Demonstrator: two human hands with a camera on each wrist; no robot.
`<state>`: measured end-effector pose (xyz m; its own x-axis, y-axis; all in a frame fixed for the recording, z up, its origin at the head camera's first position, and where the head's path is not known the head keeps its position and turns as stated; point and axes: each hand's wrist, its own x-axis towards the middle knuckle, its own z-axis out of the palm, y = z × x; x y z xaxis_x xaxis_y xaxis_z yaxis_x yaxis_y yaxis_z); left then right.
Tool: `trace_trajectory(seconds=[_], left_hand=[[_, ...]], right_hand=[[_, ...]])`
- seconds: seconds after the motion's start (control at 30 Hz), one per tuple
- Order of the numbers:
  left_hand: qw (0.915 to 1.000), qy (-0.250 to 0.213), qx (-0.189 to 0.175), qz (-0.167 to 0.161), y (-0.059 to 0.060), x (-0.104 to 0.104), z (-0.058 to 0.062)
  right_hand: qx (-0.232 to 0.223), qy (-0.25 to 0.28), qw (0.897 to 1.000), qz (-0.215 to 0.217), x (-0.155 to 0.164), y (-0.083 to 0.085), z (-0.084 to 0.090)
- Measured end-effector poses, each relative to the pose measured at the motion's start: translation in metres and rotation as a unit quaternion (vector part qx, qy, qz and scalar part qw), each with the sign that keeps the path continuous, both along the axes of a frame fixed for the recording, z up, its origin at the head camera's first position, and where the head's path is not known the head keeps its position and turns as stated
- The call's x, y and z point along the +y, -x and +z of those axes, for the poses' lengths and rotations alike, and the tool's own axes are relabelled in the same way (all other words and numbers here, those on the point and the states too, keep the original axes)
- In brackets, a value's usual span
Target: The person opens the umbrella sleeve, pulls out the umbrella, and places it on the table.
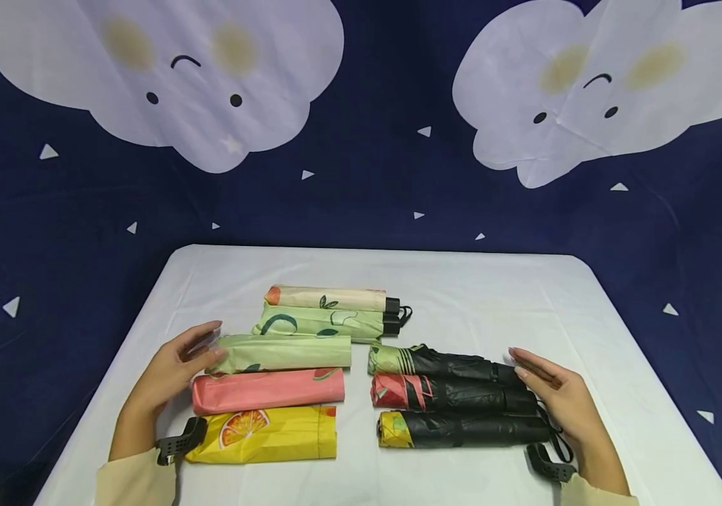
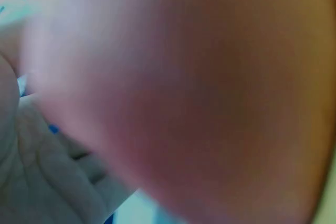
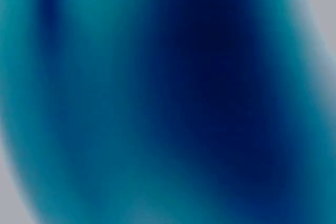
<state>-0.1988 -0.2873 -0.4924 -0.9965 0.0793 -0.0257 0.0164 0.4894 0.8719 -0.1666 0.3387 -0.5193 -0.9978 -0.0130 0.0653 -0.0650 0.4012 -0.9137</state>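
Nearest, at about 7 o'clock on the white table [image 1: 474, 309], lies a yellow sleeve [image 1: 272, 434] printed with an orange slice. Just beyond it lie a pink sleeve [image 1: 268, 390] and then a pale green sleeve [image 1: 285, 353], the three stacked side by side, touching along their lengths.

The left hand [image 1: 173, 372] rests at 9 o'clock of this stack — fingers straight and relaxed, grasping nothing, fingertips [image 1: 211, 330] against the left ends of the green and pink sleeves. A black strap [image 1: 177, 443] sits on that wrist.

At 5 o'clock lie three folded umbrellas in a matching stack, black outside with coloured lining showing at their left ends: the yellow-lined umbrella [image 1: 455, 429] nearest, the red-lined umbrella [image 1: 455, 395] next, the green-lined umbrella [image 1: 443, 363] farthest. The right hand [image 1: 557, 400] lies at 3 o'clock of them — open, fingers extended flat, touching their right ends, gripping nothing.

Farther off, toward 12 o'clock, two sleeved umbrellas lie together with black handles to the right: a light green one [image 1: 323, 323] and a cream one [image 1: 329, 298] behind it.

Beyond the table hangs a dark blue backdrop [image 1: 386, 161] with white cloud faces.

Both wrist views are blurred; the left shows only skin close up.
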Motion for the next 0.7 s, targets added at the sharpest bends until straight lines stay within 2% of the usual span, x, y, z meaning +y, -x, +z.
trace_trajectory(seconds=[0.13,0.27,0.37,0.43,0.5,0.57,0.7], left_hand=[[0.9968,0.019,0.048,0.060,-0.004,0.006,0.018],[0.9858,0.046,0.105,0.123,-0.004,0.022,0.042],[0.9788,0.068,0.144,0.128,0.001,0.037,0.059],[0.9745,0.080,0.170,0.123,0.006,0.047,0.067],[0.9701,0.091,0.191,0.119,0.012,0.057,0.071],[0.9674,0.100,0.201,0.118,0.019,0.068,0.069],[0.9680,0.134,0.177,0.116,0.029,0.084,0.058]], right_hand=[[0.013,-0.060,0.998,-0.034,-0.007,-0.004,0.026],[0.032,-0.085,0.994,-0.053,-0.032,-0.006,0.067],[0.066,-0.061,0.995,-0.040,-0.058,-0.003,0.099],[0.094,-0.030,0.995,-0.011,-0.074,0.005,0.113],[0.111,-0.010,0.993,0.026,-0.091,0.016,0.120],[0.112,-0.010,0.992,0.060,-0.107,0.028,0.120],[0.081,-0.065,0.991,0.081,-0.143,0.052,0.108]])
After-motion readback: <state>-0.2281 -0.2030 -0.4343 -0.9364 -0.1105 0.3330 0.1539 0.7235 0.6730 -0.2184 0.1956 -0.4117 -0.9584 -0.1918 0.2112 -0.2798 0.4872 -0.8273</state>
